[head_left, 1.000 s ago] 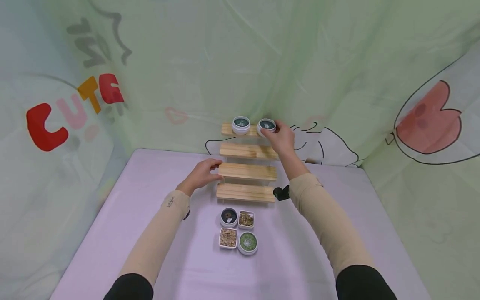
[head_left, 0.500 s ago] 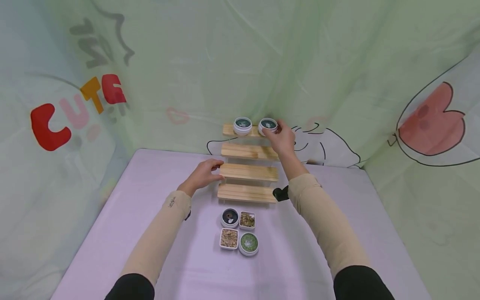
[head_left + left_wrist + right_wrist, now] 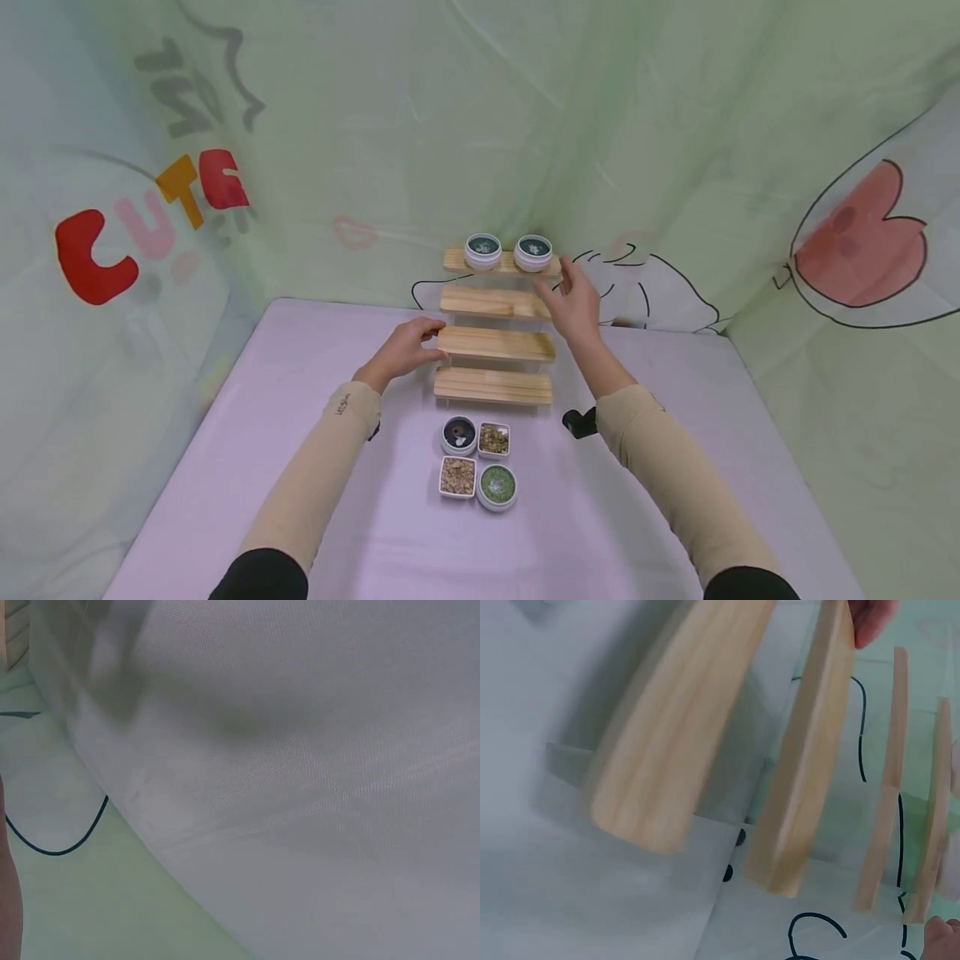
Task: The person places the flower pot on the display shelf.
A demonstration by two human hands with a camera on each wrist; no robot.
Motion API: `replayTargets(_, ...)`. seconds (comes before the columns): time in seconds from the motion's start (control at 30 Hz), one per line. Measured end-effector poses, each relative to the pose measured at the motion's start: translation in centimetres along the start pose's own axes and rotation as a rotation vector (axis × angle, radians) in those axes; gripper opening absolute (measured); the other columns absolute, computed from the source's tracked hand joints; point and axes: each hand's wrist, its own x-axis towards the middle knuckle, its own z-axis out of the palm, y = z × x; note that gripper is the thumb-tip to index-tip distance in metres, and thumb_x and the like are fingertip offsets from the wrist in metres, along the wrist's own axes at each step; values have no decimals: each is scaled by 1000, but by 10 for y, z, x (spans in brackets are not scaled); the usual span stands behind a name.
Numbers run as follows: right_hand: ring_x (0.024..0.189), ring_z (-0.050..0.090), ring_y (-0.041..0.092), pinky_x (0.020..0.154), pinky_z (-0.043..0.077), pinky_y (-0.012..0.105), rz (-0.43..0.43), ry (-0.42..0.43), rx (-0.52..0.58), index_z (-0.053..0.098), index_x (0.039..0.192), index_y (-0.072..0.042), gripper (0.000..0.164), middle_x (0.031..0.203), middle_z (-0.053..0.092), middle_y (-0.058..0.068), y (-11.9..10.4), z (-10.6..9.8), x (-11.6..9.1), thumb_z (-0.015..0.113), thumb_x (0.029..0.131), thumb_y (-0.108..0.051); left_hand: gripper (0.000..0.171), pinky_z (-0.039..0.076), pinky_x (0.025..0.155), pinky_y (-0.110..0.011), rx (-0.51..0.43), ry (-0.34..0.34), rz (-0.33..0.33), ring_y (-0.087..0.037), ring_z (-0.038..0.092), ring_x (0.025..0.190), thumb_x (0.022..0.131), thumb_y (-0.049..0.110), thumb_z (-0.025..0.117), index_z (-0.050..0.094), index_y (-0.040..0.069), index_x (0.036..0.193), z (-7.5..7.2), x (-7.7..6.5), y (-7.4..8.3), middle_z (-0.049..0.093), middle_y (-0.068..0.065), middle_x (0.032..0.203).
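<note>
A tiered wooden stand [image 3: 495,342] with several plank steps rises at the back of the table. My left hand [image 3: 405,347] holds the left end of its second step from the front, fingers above and thumb below; those fingertips [image 3: 870,619] also show in the right wrist view. Side by side on the top step sit two round white pots with dark teal tops, a left pot [image 3: 482,262] and a right pot [image 3: 533,262]. My right hand [image 3: 575,304] is just right of the stand, apart from the right pot, fingers extended and holding nothing.
In front of the stand, two round white pots, one dark-topped [image 3: 459,448] and one green-topped [image 3: 497,502], stand with two square ones of brown bits, a smaller [image 3: 493,439] and a larger [image 3: 457,477]. A printed green curtain [image 3: 360,150] hangs close behind.
My right hand has let go of the right pot on the top step and drawn back to the right and toward me. The left hand stays on the stand.
</note>
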Motion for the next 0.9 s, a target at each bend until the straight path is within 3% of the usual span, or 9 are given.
replayTargets(0.37,141,36,23,114,35,26,-10,-107,108,34,150,-2,74,153,36,15,23,-10,-61,72,91,-25,64,46,107,-36,-8,11,27,-31,54,123,85,20,78,51,-6,137,2,0,-4,55,-21,133)
replayTargets(0.53,140,36,25,113,36,28,-2,-167,94,35,150,-1,74,154,36,15,30,-14,-93,71,91,-26,64,46,107,-37,-11,17,38,-32,54,123,84,19,78,51,-7,136,2,0,-5,55,-21,133)
replayTargets(0.73,138,40,25,108,39,21,21,-210,62,38,148,-1,73,152,39,16,44,-16,-129,73,90,-27,64,46,107,-36,-10,24,37,-32,54,122,84,18,79,51,-7,136,1,-2,-4,55,-21,133)
replayTargets(0.9,136,42,28,107,41,24,39,-238,58,40,147,0,72,150,41,18,60,-14,-157,74,89,-27,63,46,107,-36,-14,24,40,-32,54,122,84,17,79,51,-7,136,1,-2,-2,55,-21,133)
